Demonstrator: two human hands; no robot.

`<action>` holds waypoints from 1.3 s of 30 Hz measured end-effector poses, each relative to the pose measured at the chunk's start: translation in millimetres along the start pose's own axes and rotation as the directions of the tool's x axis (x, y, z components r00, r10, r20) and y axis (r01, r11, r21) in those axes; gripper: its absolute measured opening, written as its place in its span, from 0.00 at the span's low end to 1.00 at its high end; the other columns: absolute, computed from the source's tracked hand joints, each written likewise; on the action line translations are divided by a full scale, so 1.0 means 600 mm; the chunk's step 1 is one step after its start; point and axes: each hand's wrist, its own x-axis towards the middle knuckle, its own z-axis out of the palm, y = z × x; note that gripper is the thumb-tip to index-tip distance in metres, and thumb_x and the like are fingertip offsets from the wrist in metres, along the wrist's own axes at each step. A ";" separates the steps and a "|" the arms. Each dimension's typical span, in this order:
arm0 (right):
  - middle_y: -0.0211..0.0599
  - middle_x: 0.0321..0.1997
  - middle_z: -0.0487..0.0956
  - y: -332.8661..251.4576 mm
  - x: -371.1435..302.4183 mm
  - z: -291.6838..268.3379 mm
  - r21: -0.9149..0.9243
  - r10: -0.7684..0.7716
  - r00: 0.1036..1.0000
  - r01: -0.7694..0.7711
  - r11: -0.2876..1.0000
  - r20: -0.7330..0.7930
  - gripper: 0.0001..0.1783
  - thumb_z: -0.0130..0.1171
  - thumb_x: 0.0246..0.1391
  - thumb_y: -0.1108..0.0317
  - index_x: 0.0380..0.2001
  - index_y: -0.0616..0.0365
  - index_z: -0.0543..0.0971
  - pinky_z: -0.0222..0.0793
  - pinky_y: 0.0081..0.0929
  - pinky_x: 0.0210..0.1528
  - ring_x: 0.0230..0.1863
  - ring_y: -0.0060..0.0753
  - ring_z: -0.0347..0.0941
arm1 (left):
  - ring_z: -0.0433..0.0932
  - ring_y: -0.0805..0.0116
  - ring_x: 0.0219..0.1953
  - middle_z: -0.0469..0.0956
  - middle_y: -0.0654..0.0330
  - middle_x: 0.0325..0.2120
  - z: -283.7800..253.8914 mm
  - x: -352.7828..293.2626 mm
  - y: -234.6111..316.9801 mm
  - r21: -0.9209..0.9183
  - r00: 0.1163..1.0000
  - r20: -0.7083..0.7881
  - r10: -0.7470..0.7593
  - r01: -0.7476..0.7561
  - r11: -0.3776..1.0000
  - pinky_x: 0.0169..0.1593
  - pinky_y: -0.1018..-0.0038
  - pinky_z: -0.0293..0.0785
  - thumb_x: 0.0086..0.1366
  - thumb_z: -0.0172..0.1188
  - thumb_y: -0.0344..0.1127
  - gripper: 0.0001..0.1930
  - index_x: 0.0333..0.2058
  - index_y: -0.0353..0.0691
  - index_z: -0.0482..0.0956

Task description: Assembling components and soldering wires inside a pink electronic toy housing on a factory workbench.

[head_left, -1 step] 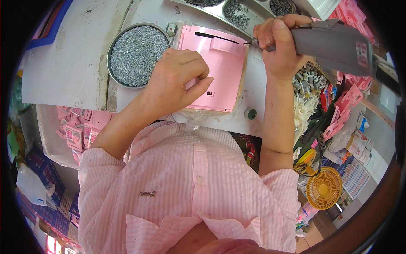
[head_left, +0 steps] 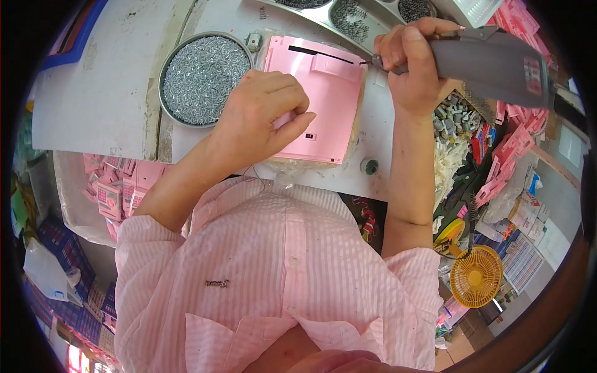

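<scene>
Head view: the pink plastic panel (head_left: 329, 112) lies flat on a clear plastic wrap (head_left: 283, 177) on the white worktable (head_left: 99, 112), in front of the wearer's body, probably so that both hands can reach it; the wrap likely spares its surface from scratches. The right hand (head_left: 413, 62) is wrapped around the nose of a grey electric screwdriver (head_left: 491, 65), whose body slants off to the panel's right. Gripping so far forward seems to give control of the thin bit (head_left: 367, 63), which points at the panel's upper right corner; from this angle I cannot tell whether it touches. The left hand (head_left: 264, 112) is loosely curled over the panel's left half, fingers folded in, perhaps steadying it; whether it pinches anything is hidden. Just left of the panel, 1 round metal bowl (head_left: 161, 87) full of small silvery screws (head_left: 202, 81) sits beside that hand, presumably for easy picking. Beyond the panel's far edge, a metal tray (head_left: 311, 22) keeps small coil springs (head_left: 350, 18) sorted in compartments. Near the panel's lower right corner stands 1 small dark green roll (head_left: 369, 166).
</scene>
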 end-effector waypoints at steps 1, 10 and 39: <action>0.31 0.19 0.65 -0.009 0.003 0.002 0.048 0.006 1.000 -0.005 0.999 -0.005 0.07 0.51 0.61 0.73 0.42 0.57 0.70 0.66 0.37 0.27 0.19 0.28 0.62 | 0.77 0.63 0.30 0.78 0.63 0.26 -0.003 -0.004 0.000 -0.005 1.000 -0.004 -0.007 0.007 1.000 0.36 0.69 0.65 0.55 0.69 0.26 0.08 0.28 0.41 0.78; 0.27 0.22 0.68 -0.117 -0.020 0.103 0.239 0.016 0.936 -0.106 0.965 0.353 0.14 0.50 0.66 0.63 0.52 0.52 0.68 0.65 0.35 0.30 0.21 0.26 0.63 | 0.81 0.64 0.32 0.81 0.65 0.27 -0.008 -0.011 0.000 -0.017 0.982 -0.179 0.054 -0.058 0.998 0.39 0.69 0.69 0.53 0.71 0.28 0.08 0.33 0.42 0.83; 0.30 0.21 0.67 0.016 0.062 0.147 0.166 -0.028 0.973 -0.010 0.986 0.228 0.08 0.49 0.65 0.69 0.46 0.55 0.70 0.65 0.36 0.28 0.21 0.26 0.63 | 0.76 0.64 0.34 0.77 0.67 0.28 -0.107 -0.046 -0.071 0.406 0.980 -0.191 -0.052 0.127 0.905 0.44 0.63 0.64 0.57 0.69 0.36 0.07 0.28 0.45 0.79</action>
